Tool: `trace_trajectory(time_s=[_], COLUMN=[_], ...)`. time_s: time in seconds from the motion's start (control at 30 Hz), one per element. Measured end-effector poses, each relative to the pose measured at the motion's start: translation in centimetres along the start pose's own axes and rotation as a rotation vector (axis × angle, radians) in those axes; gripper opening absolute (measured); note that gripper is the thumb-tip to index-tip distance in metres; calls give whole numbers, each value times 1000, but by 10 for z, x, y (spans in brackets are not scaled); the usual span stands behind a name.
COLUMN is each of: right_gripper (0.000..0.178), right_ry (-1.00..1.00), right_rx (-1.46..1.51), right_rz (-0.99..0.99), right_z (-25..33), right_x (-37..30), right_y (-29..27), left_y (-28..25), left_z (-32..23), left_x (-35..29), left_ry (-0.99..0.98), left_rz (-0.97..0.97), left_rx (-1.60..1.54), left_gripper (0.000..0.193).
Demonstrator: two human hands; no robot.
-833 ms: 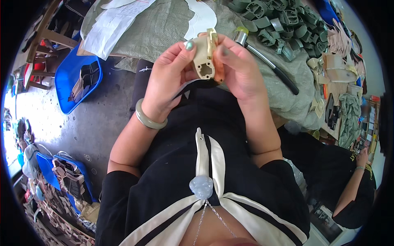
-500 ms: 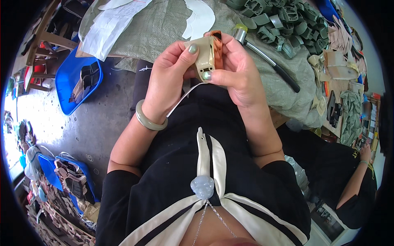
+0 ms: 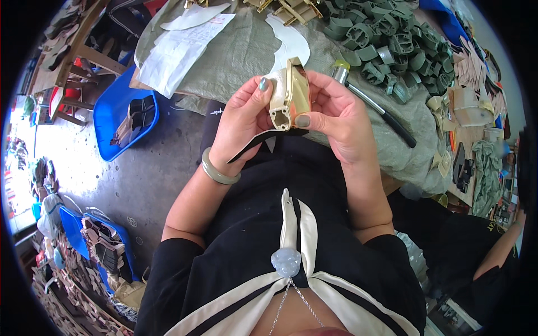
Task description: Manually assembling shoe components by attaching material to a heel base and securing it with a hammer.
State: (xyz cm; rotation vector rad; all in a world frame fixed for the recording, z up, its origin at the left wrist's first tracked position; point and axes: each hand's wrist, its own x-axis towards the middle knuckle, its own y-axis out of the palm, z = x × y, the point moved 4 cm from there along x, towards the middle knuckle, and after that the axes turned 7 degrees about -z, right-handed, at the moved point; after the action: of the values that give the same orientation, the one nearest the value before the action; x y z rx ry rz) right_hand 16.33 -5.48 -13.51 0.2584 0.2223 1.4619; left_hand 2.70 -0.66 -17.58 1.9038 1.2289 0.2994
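Both hands hold a shiny gold shoe heel point(image 3: 291, 101) above my lap, with its hollow end and small holes facing me. My left hand point(image 3: 241, 115) is closed on its cream-coloured side, thumb laid along the surface. My right hand point(image 3: 342, 117) grips the mirror-bright gold side, thumb at the lower corner and fingers behind. A thin dark strip point(image 3: 249, 150) runs from below the heel across my left palm; how it is held is hidden.
A table covered in woven sheeting point(image 3: 224, 61) bears papers point(image 3: 185, 56), a white cut piece point(image 3: 291, 42), a hammer point(image 3: 381, 109), a pile of green heels point(image 3: 386, 39) and gold heels point(image 3: 297, 11). Blue bins point(image 3: 115, 120) stand left; another person's arm point(image 3: 501, 252) shows at right.
My hands have turned the heel, so its hollow end now faces me more and the shiny side looks gold rather than coppery. The strip now shows its dark face. The whole view has shifted slightly.
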Motion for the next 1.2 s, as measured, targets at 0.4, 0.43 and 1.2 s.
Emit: trace_trajectory(time_s=[0.4,0.43,1.2], right_gripper=[11,11,9], right_ry=[146,82,-439], right_rx=[27,-58,-533], right_rz=[118,57,-173], right_z=[9,10,8], right_x=[21,22,13], right_y=[-10,-11,25], left_y=[3,0,40], left_z=[-5,-8,-54], left_x=[2,7,-23], left_ry=[-136,-166,808], left_rz=[254,177,121], left_rx=[118,244,1683], left_gripper=[24,26,66])
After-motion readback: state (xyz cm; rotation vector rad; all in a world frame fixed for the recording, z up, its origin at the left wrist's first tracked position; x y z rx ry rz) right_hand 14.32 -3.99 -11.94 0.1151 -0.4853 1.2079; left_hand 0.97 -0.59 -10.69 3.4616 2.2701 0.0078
